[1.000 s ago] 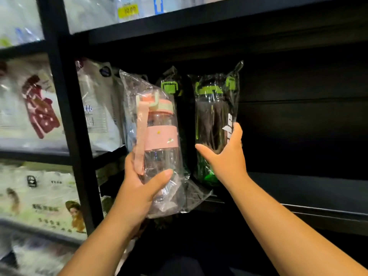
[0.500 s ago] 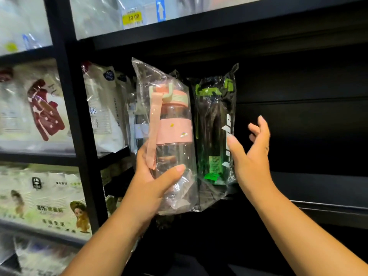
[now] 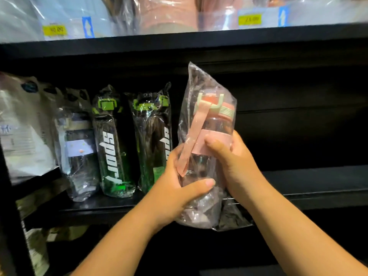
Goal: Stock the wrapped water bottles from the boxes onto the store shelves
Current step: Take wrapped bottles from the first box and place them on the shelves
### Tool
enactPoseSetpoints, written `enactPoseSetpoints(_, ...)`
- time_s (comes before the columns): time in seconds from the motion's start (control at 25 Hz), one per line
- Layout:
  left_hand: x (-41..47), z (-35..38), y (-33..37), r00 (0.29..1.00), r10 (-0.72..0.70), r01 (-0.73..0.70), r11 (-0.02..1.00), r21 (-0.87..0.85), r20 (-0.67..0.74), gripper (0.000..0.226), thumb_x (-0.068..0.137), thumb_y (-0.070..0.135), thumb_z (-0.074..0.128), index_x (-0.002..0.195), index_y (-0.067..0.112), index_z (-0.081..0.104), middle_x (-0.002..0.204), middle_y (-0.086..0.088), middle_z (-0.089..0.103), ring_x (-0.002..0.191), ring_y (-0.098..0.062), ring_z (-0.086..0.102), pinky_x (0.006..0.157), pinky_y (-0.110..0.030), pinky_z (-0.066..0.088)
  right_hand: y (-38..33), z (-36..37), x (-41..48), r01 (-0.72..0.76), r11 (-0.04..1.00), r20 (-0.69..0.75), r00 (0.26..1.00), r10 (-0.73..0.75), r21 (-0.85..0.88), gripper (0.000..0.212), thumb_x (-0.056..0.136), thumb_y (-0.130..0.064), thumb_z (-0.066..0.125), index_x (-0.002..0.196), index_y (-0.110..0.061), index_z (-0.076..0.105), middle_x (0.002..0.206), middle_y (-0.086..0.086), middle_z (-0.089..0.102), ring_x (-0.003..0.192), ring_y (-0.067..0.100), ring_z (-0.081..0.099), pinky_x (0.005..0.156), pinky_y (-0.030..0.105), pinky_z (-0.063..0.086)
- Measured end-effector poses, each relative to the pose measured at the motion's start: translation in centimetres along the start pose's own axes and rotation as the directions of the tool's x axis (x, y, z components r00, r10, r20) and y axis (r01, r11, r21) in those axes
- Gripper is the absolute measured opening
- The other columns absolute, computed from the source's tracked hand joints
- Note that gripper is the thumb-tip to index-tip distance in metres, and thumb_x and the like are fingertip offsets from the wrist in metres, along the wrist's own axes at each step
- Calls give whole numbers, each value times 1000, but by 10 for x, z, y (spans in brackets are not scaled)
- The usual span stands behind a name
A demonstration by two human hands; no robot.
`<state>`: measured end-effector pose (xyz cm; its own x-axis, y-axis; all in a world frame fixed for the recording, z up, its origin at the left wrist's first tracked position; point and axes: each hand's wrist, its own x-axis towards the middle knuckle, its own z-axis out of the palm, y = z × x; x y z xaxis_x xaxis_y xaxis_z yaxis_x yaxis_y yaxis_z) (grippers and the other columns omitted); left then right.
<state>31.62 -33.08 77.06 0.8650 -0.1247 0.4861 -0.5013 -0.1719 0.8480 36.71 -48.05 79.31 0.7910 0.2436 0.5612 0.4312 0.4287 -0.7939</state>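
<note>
A clear water bottle with a pink lid, strap and band [image 3: 209,126], wrapped in a plastic bag, is held upright in front of the black shelf [image 3: 318,182]. My left hand [image 3: 179,188] grips its lower body. My right hand [image 3: 233,162] grips it at the pink band. To its left, two green-capped "sport" bottles [image 3: 111,142] [image 3: 153,140] and a clear bottle with a pale band [image 3: 77,154] stand wrapped on the shelf.
The shelf stretch right of the pink bottle is dark and bare. The upper shelf edge [image 3: 179,42] carries yellow price tags [image 3: 54,29] and wrapped goods. White packaged goods [image 3: 22,126] fill the left bay, beside a black upright post.
My right hand has left the green bottle on the shelf and taken hold of the pink bottle. The pink bottle has moved right, past the green bottles. The view has shifted right.
</note>
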Motion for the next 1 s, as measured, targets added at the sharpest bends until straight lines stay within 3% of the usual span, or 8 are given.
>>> enactPoseSetpoints(0.12,9,10,1,999,-2,-1,998,68,35,87,74,42,83,143,40,30,130,19,58,106,11,63,83,-7,49,-10,-12,2,62,998,-114,991,-65,-26,73,66,-33,84,129,-21,50,119,10,67,102,25,71,78,39,59)
enactPoseSetpoints(0.28,8,-7,-15,984,108,-48,928,368,-143,50,77,59,73,121,45,54,108,21,68,97,9,63,80,-11,49,-28,-23,16,226,952,-229,935,-272,-206,77,67,-33,83,132,-24,42,122,0,61,107,14,66,84,33,58)
enactPoseSetpoints(0.4,9,-26,-44,960,243,-81,713,697,-137,17,87,55,63,101,45,63,95,23,67,92,3,62,80,-18,48,-22,-23,28,238,899,-249,906,-343,-368,81,73,-32,85,137,-26,35,120,-11,56,109,7,61,93,34,55)
enactPoseSetpoints(0.48,6,-33,-64,961,273,-112,546,830,-50,23,90,60,49,95,44,65,91,23,65,87,1,61,73,-16,45,-6,-20,34,233,856,-247,893,-376,-462,84,75,-31,84,140,-24,32,122,-13,54,111,5,58,96,32,53)
enactPoseSetpoints(0.68,2,-36,-95,904,418,-231,316,920,84,26,92,45,47,82,32,68,75,16,63,70,-9,59,67,-28,43,42,-12,48,110,822,-299,898,-323,-558,92,68,-48,83,140,-32,29,130,-5,51,114,12,56,94,38,54)
enactPoseSetpoints(0.88,1,-32,-99,870,483,-245,240,939,104,26,92,38,49,80,28,69,75,13,60,67,-12,55,63,-26,39,59,-5,51,64,749,-248,922,-297,-660,93,75,-50,77,146,-35,20,138,-1,40,119,18,48,91,34,50)
enactPoseSetpoints(1.0,-2,-30,-101,852,519,-222,233,947,73,26,92,36,49,77,25,68,74,10,58,66,-13,53,58,-22,37,69,-21,41,96,815,-140,967,-212,-571,92,76,-39,72,147,-47,14,142,-6,40,125,14,49,100,38,48)
